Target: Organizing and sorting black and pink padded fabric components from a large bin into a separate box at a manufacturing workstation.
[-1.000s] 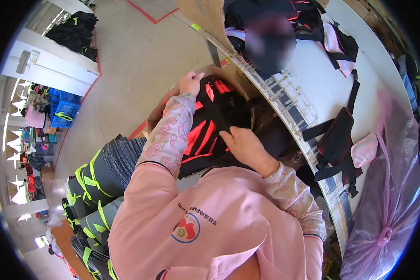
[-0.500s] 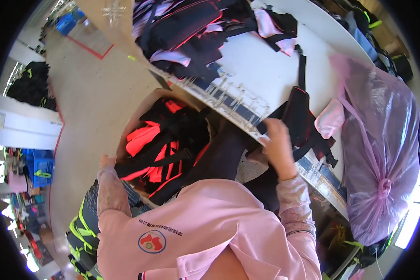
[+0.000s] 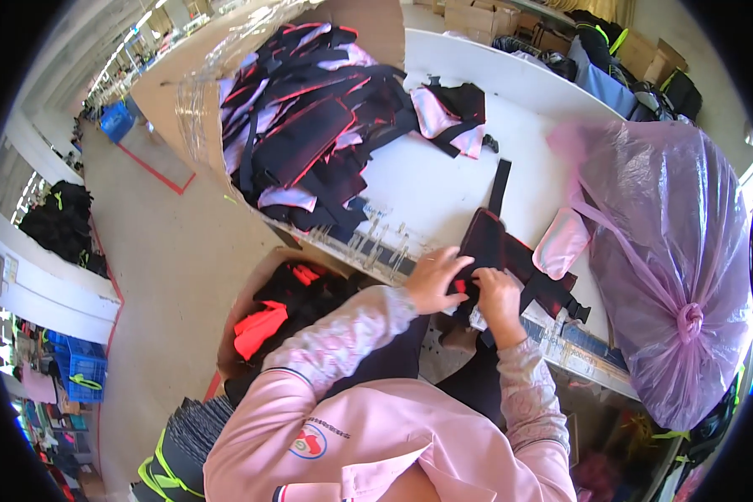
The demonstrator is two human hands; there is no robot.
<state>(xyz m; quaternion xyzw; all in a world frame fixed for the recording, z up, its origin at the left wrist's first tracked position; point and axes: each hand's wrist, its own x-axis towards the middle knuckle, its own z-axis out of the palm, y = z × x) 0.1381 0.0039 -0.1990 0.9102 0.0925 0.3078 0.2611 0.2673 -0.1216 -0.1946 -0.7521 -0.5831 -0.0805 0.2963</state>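
Note:
A black padded strap piece with red edging [image 3: 482,238] lies on the white table, its near end at the front edge. My right hand [image 3: 499,305] is closed on that near end, fingers curled over the fabric. Just left of it, my left hand [image 3: 433,280] reaches the same end with fingers apart, thumb pointing toward the fabric. A bit of red shows between the hands. From the piece, a narrow black strap [image 3: 499,188] runs away over the table, and a black buckle [image 3: 576,309] lies to the right. Beside it rests a shiny pink pad [image 3: 561,243].
A heap of black and pink strap pieces [image 3: 309,125] fills the table's far left, against a cardboard sheet [image 3: 194,125]. A tied purple plastic bag [image 3: 669,251] stands at the right. Below the table's left edge, a carton [image 3: 247,297] holds black and red pieces.
My left hand has left the carton at the left and come across to the strap piece beside my right hand. My view has shifted, showing more of the heap.

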